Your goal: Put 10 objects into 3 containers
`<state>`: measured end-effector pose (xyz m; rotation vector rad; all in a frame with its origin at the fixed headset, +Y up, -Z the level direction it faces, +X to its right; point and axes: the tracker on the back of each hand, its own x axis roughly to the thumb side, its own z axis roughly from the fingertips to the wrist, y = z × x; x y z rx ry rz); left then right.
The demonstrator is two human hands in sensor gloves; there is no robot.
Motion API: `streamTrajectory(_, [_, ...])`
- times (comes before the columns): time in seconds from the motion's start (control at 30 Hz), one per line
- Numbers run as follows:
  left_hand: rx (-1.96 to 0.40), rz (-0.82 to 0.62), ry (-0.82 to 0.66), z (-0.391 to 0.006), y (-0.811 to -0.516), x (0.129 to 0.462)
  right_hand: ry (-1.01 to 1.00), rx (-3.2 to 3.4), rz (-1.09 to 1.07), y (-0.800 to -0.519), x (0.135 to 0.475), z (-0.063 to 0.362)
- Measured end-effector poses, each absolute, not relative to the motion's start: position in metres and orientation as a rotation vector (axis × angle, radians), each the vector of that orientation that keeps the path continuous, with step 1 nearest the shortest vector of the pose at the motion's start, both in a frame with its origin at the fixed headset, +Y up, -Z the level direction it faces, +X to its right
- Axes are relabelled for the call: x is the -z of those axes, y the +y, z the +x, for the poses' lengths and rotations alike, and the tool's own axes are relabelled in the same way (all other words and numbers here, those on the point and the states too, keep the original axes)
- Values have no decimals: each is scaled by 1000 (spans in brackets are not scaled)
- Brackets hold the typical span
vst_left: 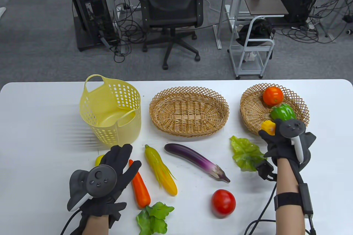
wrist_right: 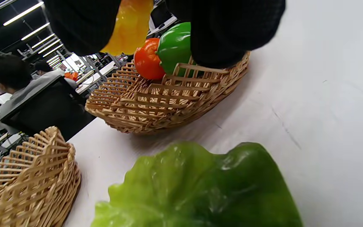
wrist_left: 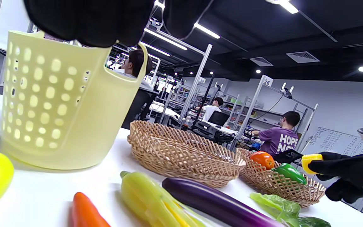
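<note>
My right hand (vst_left: 275, 133) holds a small yellow piece of corn (vst_left: 268, 127) over the front rim of the right wicker basket (vst_left: 248, 108); it also shows in the right wrist view (wrist_right: 128, 28). That basket holds an orange tomato (vst_left: 272, 96) and a green pepper (vst_left: 282, 112). My left hand (vst_left: 121, 160) is spread open above a yellow object (vst_left: 99, 160) and a carrot (vst_left: 139, 188), holding nothing. A yellow plastic basket (vst_left: 110, 108) and an oval wicker basket (vst_left: 189, 111) stand behind.
On the table lie a corn cob (vst_left: 161, 170), an eggplant (vst_left: 195, 162), a red tomato (vst_left: 223, 202), a lettuce leaf (vst_left: 245, 152) by my right wrist and another lettuce leaf (vst_left: 153, 217) at the front edge.
</note>
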<state>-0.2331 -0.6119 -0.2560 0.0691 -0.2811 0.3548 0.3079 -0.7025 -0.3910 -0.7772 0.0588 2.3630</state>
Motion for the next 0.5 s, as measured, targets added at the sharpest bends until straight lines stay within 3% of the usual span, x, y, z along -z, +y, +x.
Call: streamTrajectory(0.5, [-349, 51, -255, -237, -617, 264, 180, -2249, -886, -741, 416, 319])
